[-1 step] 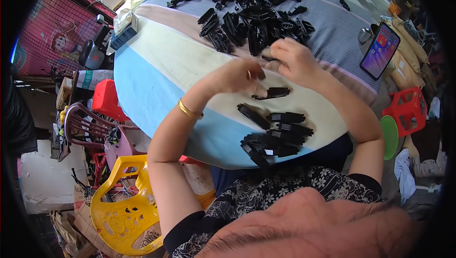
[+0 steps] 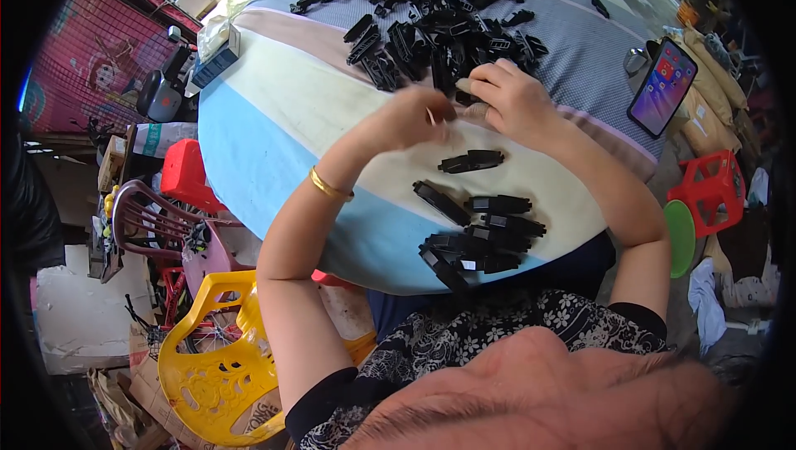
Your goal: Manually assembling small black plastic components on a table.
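Note:
My left hand [image 2: 411, 123], with a gold bangle [image 2: 326, 186] on its wrist, hovers over the cloth, its fingers smeared by motion. Just to its right, my right hand [image 2: 516, 104] is closed in a pinch on a small black plastic part [image 2: 466, 97], mostly covered by the fingers. Beyond both hands spreads a large heap of loose black plastic parts [image 2: 448, 36]. Closer to me, a single longer black plastic piece [image 2: 471, 162] lies below my hands. Several similar black pieces [image 2: 497, 234] lie in a loose cluster near the table's front edge.
A striped cloth covers the rounded table [image 2: 274, 110]. At the right edge a phone [image 2: 663, 87] stands tilted; a small box [image 2: 217, 59] sits at the far left edge. Around the table are a yellow chair [image 2: 203, 375], a pink chair [image 2: 149, 210] and a red stool [image 2: 711, 193].
My left hand has moved slightly away from me, off the single black piece. My right hand has shifted a little, still pinching the small part.

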The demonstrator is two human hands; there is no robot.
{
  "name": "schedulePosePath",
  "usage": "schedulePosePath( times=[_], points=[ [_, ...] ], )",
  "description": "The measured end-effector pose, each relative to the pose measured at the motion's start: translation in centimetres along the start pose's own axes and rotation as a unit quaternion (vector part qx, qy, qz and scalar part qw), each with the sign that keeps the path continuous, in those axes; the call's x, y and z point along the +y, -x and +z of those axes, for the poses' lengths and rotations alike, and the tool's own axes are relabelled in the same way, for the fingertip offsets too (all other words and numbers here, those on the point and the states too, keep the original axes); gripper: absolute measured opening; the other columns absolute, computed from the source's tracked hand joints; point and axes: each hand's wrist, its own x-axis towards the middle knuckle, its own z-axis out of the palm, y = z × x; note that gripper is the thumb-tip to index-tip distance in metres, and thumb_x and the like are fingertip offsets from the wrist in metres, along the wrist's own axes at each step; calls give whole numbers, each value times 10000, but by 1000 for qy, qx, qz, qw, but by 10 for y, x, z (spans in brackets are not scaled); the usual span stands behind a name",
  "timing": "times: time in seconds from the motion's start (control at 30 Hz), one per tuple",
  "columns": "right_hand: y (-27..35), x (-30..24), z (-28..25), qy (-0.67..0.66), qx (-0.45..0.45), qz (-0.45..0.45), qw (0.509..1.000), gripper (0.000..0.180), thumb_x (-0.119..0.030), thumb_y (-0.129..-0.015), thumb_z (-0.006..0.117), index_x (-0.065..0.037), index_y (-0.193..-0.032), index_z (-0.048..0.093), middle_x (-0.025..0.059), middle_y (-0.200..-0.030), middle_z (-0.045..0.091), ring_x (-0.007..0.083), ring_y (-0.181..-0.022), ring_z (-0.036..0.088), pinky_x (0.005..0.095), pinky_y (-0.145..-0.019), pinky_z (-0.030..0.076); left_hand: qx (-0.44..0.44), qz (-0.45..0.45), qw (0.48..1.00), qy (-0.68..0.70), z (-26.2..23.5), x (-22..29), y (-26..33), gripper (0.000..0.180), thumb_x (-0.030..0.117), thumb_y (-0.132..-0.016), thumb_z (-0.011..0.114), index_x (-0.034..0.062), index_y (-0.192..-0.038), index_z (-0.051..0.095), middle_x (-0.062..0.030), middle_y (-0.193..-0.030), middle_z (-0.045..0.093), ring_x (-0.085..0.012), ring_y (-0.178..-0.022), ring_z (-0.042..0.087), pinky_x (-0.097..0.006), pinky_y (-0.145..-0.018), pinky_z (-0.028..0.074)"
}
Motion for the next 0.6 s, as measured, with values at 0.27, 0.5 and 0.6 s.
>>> schedulePosePath(
  times=[0.27, 0.5, 0.6],
  points=[
    [9, -7, 1, -16, -38, 47, 998, 435, -19, -637, 638, -51, -1068, 593, 80, -867, 546, 245, -788, 568, 326, -690, 495, 253, -54, 945, -201, 11, -28, -33, 458, 176, -689, 725, -16, -1044, 507, -195, -899, 640, -362, -831, 618, -396, -735, 488],
    [26, 6, -29, -80, -105, 119, 984, 304, 26, -620, 599, 1, -922, 626, 97, -815, 562, 259, -747, 565, 328, -639, 478, 34, -153, 973, 172, -14, -6, 3, 275, 117, -860, 560, -52, -1075, 597, -31, -698, 593, -69, -655, 564, -221, -569, 465],
    [24, 1, -32, 15, -105, 86, 991, 266, 34, -620, 595, 19, -884, 624, 88, -789, 563, 242, -750, 535, 324, -652, 454, -39, -140, 955, 260, -2, 7, 18, 260, 46, -904, 492, -11, -1149, 559, -36, -818, 601, -69, -677, 556, -212, -603, 458]
  ],
)
